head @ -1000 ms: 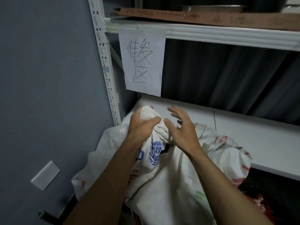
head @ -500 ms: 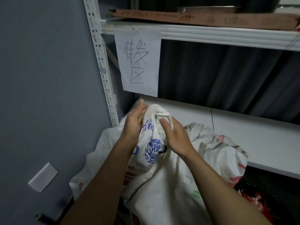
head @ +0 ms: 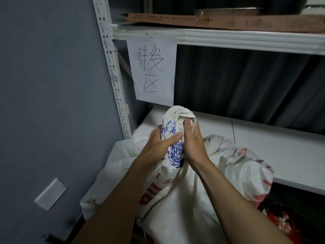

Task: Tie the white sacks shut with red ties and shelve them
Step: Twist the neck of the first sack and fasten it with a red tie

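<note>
A white woven sack point(head: 190, 196) with blue and red print leans against the front edge of the white shelf point(head: 281, 152). Its neck point(head: 177, 115) is gathered into a twisted bunch that sticks up above my hands. My left hand point(head: 158, 147) wraps around the neck from the left, thumb across the blue print. From the right, my right hand point(head: 193, 143) grips the same neck, its thumb pressed into the bunched top. Both hands touch each other around the neck. No red tie shows on the neck.
A handwritten paper sign point(head: 153, 71) hangs from the upper shelf beam point(head: 246, 41), which carries flat cardboard point(head: 228, 22). A perforated white upright point(head: 112, 67) stands at the left beside the grey wall point(head: 44, 103). A second white sack point(head: 246, 164) lies right, with red material point(head: 288, 224) below it.
My right hand went from open beside the sack neck to gripping it. My left hand slid lower on the neck, and more bunched sack top now stands above both hands.
</note>
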